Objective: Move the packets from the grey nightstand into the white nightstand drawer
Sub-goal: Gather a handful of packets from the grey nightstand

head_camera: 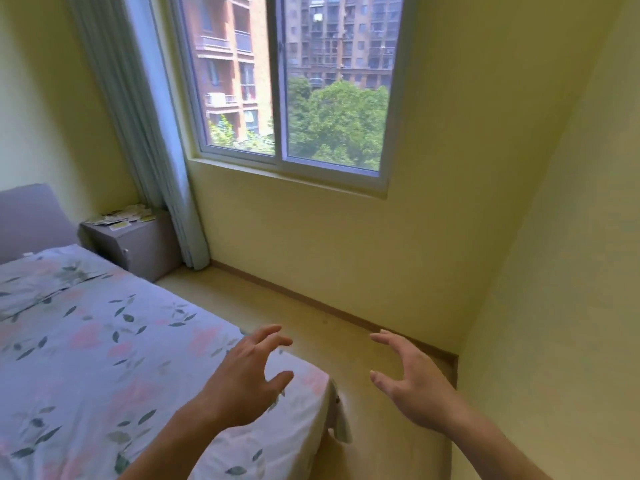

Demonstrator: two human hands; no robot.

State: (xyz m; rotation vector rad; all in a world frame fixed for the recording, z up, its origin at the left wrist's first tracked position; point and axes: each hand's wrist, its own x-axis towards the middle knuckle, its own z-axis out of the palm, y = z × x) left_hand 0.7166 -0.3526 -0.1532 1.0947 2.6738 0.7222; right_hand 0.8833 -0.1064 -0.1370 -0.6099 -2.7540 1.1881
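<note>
Far ahead-left of each empty, loose-fingered grip, left hand point(242, 379) and right hand point(412, 386), packets point(121, 216) lie on the grey nightstand point(138, 244).

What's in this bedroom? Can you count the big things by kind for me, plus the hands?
Bed: 1
Grey nightstand: 1, with a heap of packets too blurred to count
Window: 1
Curtain: 1
Hands: 2, left hand and right hand, both empty
Total: 6
</note>
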